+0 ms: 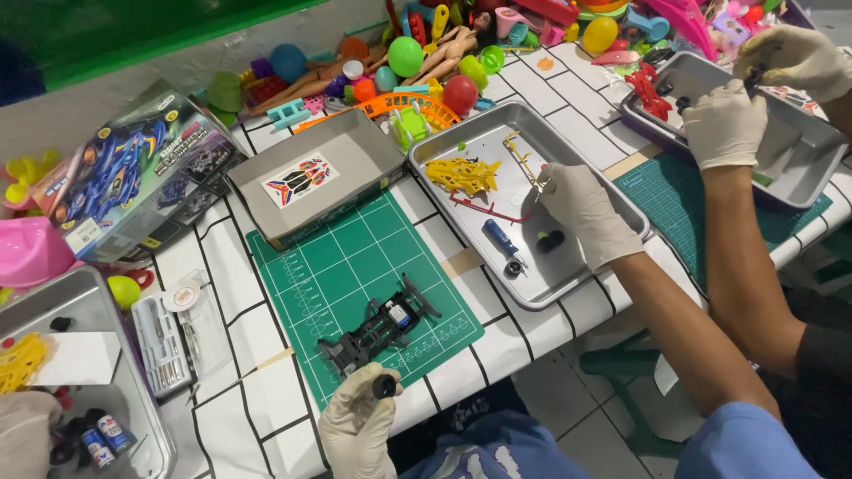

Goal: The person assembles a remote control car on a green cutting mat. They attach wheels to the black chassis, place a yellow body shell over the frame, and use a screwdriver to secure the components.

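Two gloved hands of the wearer are at work. The left hand (357,424) sits at the near edge of the table (497,353), its grip pinching a small black wheel (384,386). Just beyond and touching distance away lies the black toy car frame (377,326) on the green cutting mat (355,275), its long axis slanting from near-left to far-right, the near end closest to the wheel. The left hand is plainly the nearer one. The right hand (581,213) reaches into the metal tray (568,275) to the right, fingertips pressed together on a thin part; what it is cannot be told. In that tray lie yellow plastic parts (461,175) and a small blue screwdriver (502,239). The table has a white cover with black lines. Beyond lie an open grey box (311,182), a model kit box (133,173) and a heap of toys (426,53). Another person's gloved hands (726,124) work over a second tray (799,173) far right.
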